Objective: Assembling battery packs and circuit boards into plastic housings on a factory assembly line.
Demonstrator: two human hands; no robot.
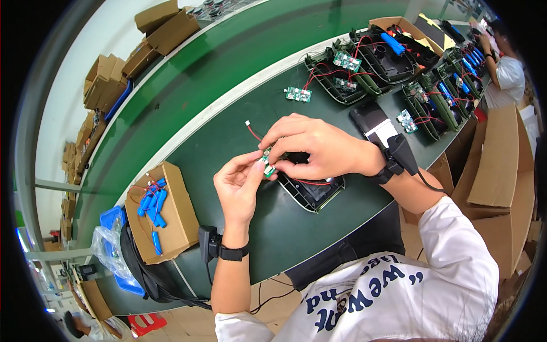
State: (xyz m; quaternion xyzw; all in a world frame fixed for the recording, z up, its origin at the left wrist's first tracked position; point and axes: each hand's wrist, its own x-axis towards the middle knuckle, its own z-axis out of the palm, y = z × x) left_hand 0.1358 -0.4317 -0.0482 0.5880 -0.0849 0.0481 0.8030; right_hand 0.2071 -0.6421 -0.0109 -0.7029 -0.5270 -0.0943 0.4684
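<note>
Near the middle of the bench, my left hand (238,185) pinches a small green circuit board (269,170) between thumb and fingers. From the right, my right hand (319,145) closes its fingers on the same board and covers part of it. A red wire (253,131) with a white plug sticks out beyond my fingertips. Beneath my hands lies a dark green plastic housing (313,196), open side up, with a red wire inside. My right hand hides much of this housing.
A cardboard box (181,214) of blue wired battery cells stands at left. Several housings with boards (346,61) and a black phone (369,121) lie at right. Beyond the bench runs a green conveyor belt (228,68). Large cartons (496,165) and another person (506,74) are at right.
</note>
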